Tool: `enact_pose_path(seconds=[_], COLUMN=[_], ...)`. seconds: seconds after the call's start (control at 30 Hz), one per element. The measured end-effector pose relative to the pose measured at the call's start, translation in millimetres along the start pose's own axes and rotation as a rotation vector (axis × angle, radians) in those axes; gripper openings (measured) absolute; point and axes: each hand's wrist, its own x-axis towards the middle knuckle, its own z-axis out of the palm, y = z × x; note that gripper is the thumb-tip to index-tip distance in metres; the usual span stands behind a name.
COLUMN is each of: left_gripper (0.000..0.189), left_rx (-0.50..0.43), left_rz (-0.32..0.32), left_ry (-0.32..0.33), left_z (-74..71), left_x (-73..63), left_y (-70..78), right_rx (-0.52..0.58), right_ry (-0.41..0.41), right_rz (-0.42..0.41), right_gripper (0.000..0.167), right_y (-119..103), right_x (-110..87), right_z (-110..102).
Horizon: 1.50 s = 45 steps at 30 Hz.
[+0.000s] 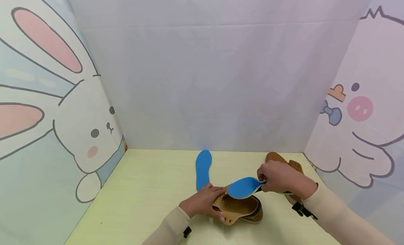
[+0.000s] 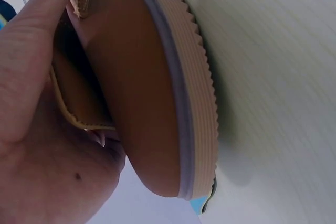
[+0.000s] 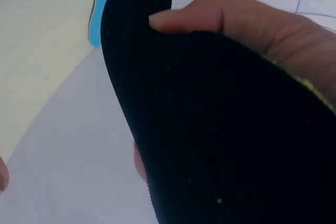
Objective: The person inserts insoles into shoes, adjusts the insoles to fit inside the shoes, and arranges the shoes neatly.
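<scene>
My right hand (image 1: 281,175): fingers pinching one blue insole (image 1: 243,187), bent, above the opening of one brown shoe (image 1: 235,205). My left hand (image 1: 206,201): fingers gripping that shoe near its toe. Step, I judge: insole fitting, not yet inserted. Next move: probably guide the broad end toeward, shoe steadied.

Your head view is bright; the shoe (image 1: 240,204) casts a soft shadow on the worktop (image 1: 142,196); your right wrist view renders the insole (image 3: 210,119) nearly black.

Cream slvs (image 1: 342,214) have blk clips (image 1: 302,209) nr both cuffs (image 1: 183,212)
</scene>
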Motion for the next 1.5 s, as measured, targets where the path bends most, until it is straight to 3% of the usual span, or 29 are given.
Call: enact_pose_path(seconds=[0.23,0.67,0.9,1.23,1.5], left_gripper=[0.102,0.100,0.100,0.101,0.101], left_rx=[0.007,0.022,0.021,0.026,0.030], left_rz=[-0.013,-0.005,-0.010,-0.014,-0.004], left_ry=[0.003,0.008,0.004,0.012,0.011], left_z=[2.6,0.1,-1.3,-1.2,-0.8], left_x=[0.3,-1.5,-2.1,-1.6,-1.6], left_y=[-1.0,3.2,3.5,2.5,3.4], right_rx=[-0.051,-0.207,-0.304,-0.346,-0.315], right_ry=[-0.071,-0.035,-0.025,-0.017,0.000], right_rz=[-0.038,-0.036,-0.049,-0.062,-0.099], right_gripper=[0.030,0.038,0.028,0.026,0.031], right_y=[-7.7,-20.1,-27.7,-36.2,-37.6], right_x=[-4.2,-5.2,0.3,7.8,10.7], right_z=[10.2,27.3,33.9,42.9,50.6])
